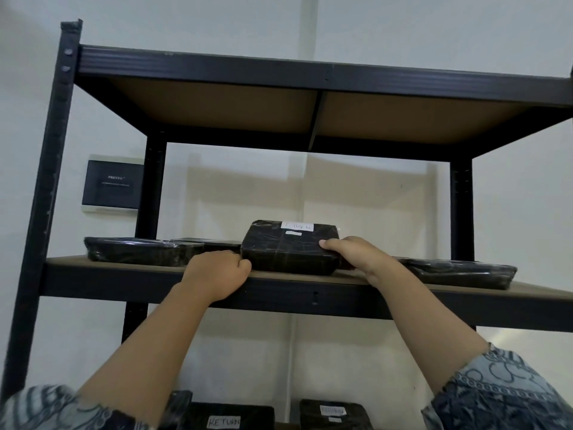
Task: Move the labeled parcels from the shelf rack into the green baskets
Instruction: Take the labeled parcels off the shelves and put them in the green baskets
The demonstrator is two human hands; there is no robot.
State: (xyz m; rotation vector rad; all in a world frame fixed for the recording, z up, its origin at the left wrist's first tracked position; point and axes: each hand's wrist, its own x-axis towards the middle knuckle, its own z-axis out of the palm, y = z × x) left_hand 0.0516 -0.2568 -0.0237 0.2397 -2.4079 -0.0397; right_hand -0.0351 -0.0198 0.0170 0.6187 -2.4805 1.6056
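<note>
My left hand (217, 274) is raised to the shelf board (148, 264), its fingers curled tight against the lower left corner of the parcel (290, 251). The fingertips are tucked out of my sight, so I read it as a grip on that end. My right hand (356, 259) clamps the parcel's other end: the thumb lies flat on the top face, and the rest of the fingers wrap round the right side, where I cannot see them. The parcel sits between my two hands, black and wrapped in clear film. It rests on the board near the front edge, and its top face is tipped towards me. A white label (297, 226) with handwriting I cannot fully read sits on the far side of that face. Just left of my left hand a flatter black packet (139, 250) lies on the same board, with another packet (214, 243) behind my left knuckles. Right of my right hand lies a third black packet (459, 273). Above my hands is the brown underside of the next shelf (217, 110), carried by the black rack frame (46, 181). Below my forearms, on a lower level, are two more black parcels; the left one (229, 418) is marked RETURN and the right one (335, 412) has a blurred label. Far left of my left hand, a dark box (113, 184) marked PRESTO is mounted on the wall.
</note>
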